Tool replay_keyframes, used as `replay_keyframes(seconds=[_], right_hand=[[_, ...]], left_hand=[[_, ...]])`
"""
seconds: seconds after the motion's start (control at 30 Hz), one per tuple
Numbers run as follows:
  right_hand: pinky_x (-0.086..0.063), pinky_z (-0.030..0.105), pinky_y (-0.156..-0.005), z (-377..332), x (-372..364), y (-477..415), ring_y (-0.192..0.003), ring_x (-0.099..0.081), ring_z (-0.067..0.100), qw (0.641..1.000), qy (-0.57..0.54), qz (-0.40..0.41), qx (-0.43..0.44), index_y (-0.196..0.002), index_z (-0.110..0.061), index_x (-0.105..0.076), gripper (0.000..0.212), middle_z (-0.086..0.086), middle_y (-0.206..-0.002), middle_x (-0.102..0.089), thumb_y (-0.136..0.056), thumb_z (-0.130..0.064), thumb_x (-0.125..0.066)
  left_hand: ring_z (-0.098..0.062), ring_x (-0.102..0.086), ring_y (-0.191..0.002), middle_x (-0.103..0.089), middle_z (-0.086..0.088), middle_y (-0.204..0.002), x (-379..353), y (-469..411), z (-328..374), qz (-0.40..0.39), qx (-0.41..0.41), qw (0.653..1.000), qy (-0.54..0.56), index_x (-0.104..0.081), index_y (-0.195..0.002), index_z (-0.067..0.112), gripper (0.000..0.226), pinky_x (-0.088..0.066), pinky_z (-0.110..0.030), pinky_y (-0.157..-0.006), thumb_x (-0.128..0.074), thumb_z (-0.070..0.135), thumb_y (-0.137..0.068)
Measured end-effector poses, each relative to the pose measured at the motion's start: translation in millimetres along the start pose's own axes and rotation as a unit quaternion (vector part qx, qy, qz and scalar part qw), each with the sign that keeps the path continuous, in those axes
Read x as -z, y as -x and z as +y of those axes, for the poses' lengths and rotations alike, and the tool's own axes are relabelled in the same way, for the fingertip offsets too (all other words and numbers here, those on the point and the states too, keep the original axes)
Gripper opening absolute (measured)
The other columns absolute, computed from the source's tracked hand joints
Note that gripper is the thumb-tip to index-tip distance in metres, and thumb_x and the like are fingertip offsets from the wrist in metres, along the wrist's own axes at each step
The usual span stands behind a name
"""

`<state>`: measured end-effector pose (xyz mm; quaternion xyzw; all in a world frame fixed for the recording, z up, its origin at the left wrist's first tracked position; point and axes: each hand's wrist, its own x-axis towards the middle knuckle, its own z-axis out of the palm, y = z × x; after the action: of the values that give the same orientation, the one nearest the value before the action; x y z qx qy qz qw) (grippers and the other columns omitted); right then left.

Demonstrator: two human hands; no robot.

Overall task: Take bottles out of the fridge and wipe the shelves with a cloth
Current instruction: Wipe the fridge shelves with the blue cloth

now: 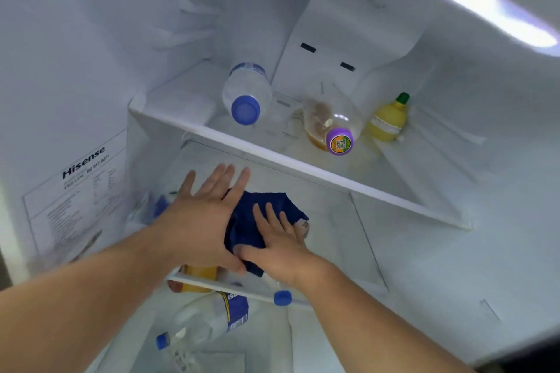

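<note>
Both hands pressed flat on blue cloth (257, 221): left hand (206, 221), right hand (278, 242), touching; three bottles (333, 124) lay beyond the fingertips, unremoved; risk: wiping around them misses shelf (303, 165)

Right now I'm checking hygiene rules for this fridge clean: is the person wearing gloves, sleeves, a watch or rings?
Nothing is worn that the view shows. The left hand and right hand are bare, with no gloves, and no ring shows on the fingers. Both forearms are uncovered down to the picture's edge, so no sleeve shows, and neither wrist carries a watch or band.
</note>
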<state>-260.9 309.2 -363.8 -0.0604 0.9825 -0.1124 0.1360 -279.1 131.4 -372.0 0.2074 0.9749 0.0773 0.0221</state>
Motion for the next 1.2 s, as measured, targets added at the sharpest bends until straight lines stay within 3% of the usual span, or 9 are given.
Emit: replay_keyframes(seconds=[0.17, 0.43, 0.6, 0.67, 0.73, 0.8, 0.9, 1.03, 1.2], right_hand=[[0.001, 0.043, -0.124, 5, -20, 10, -0.153, 0.009, 0.024, 0.999, 0.003, 0.034, 0.011, -0.159, -0.026, -0.002, 0.072, -0.004, -0.167, 0.005, -0.1, -0.053, -0.033], [-0.003, 0.024, -0.121, 1, -37, 38, -0.154, -0.009, 0.02, 0.995, -0.023, 0.095, 0.019, -0.158, -0.011, -0.015, 0.055, 0.006, -0.166, -0.012, -0.107, -0.018, -0.035], [0.002, 0.014, -0.115, -34, -57, 69, -0.132, -0.054, 0.015, 0.985, -0.022, 0.162, -0.047, -0.121, 0.013, -0.061, 0.074, 0.023, -0.132, -0.062, -0.066, -0.03, -0.085], [-0.012, 0.011, -0.114, -35, -81, 83, -0.147, -0.028, 0.004, 0.972, -0.081, 0.222, 0.008, -0.132, -0.008, -0.053, 0.095, 0.009, -0.145, -0.05, -0.045, -0.036, -0.083], [-0.021, 0.009, -0.109, -68, -66, 123, -0.149, 0.0, -0.005, 0.951, -0.129, 0.261, 0.102, -0.152, -0.031, -0.017, 0.097, -0.018, -0.164, -0.011, -0.073, -0.033, -0.074], [-0.019, 0.017, -0.114, -53, -111, 109, -0.145, -0.02, -0.01, 0.896, -0.167, 0.391, 0.131, -0.148, -0.055, -0.011, 0.07, -0.042, -0.151, -0.017, -0.091, -0.025, -0.039], [-0.014, 0.061, -0.116, -100, -144, 114, -0.142, -0.04, 0.012, 0.897, -0.19, 0.382, 0.114, -0.138, -0.046, -0.043, 0.083, -0.008, -0.156, -0.037, -0.061, -0.025, -0.065], [-0.024, 0.004, -0.105, -227, -31, 202, -0.137, -0.037, -0.011, 0.912, -0.231, 0.31, 0.134, -0.135, -0.031, -0.054, 0.072, -0.019, -0.14, -0.055, -0.07, -0.007, -0.074], [-0.014, 0.013, -0.115, -314, 48, 213, -0.147, -0.016, -0.001, 0.911, -0.232, 0.273, 0.205, -0.151, -0.019, -0.036, 0.05, -0.02, -0.148, -0.027, -0.103, -0.012, -0.046]], left_hand=[[-0.025, 0.005, -0.154, 0.011, -0.007, -0.167, -18, 0, 19, -0.015, 0.006, 0.997, -0.081, 0.011, -0.157, 0.012, 0.09, -0.012, -0.057, -0.121, -0.052, 0.038, -0.098], [-0.029, -0.009, -0.153, -0.006, -0.016, -0.166, -11, 39, 32, 0.013, -0.074, 0.994, -0.083, -0.008, -0.157, 0.002, 0.065, -0.013, -0.037, -0.121, -0.041, 0.004, -0.101], [-0.018, -0.045, -0.137, -0.058, -0.014, -0.142, -24, 92, 21, 0.046, -0.094, 0.994, -0.033, -0.061, -0.133, 0.003, 0.073, -0.053, -0.027, -0.095, -0.082, 0.018, -0.065], [-0.008, -0.07, -0.105, -0.076, 0.0, -0.111, -18, 124, 21, 0.058, -0.091, 0.994, -0.031, -0.081, -0.098, 0.015, 0.065, -0.057, -0.016, -0.068, -0.093, 0.028, -0.035], [-0.003, -0.073, -0.093, -0.078, 0.007, -0.103, -11, 158, 23, 0.102, -0.091, 0.99, -0.037, -0.083, -0.089, 0.021, 0.033, -0.055, -0.013, -0.067, -0.077, 0.029, -0.058], [-0.001, -0.071, -0.099, -0.076, 0.01, -0.108, -2, 195, 17, 0.104, -0.091, 0.989, -0.049, -0.082, -0.094, 0.023, 0.039, -0.055, -0.014, -0.074, -0.047, 0.021, -0.078], [-0.004, -0.064, -0.114, -0.072, 0.009, -0.121, 24, 245, -5, 0.101, -0.066, 0.99, -0.067, -0.073, -0.115, 0.02, 0.045, -0.054, -0.015, -0.08, -0.041, 0.018, -0.084], [-0.013, -0.056, -0.128, -0.065, -0.002, -0.134, 98, 303, -41, 0.128, -0.071, 0.989, -0.025, -0.069, -0.125, 0.01, 0.05, -0.048, -0.021, -0.098, -0.058, 0.026, -0.079], [-0.028, -0.041, -0.141, -0.051, -0.014, -0.147, 210, 327, -104, 0.242, 0.008, 0.968, -0.063, -0.054, -0.139, -0.001, 0.076, -0.021, -0.035, -0.115, -0.083, 0.017, -0.071]])
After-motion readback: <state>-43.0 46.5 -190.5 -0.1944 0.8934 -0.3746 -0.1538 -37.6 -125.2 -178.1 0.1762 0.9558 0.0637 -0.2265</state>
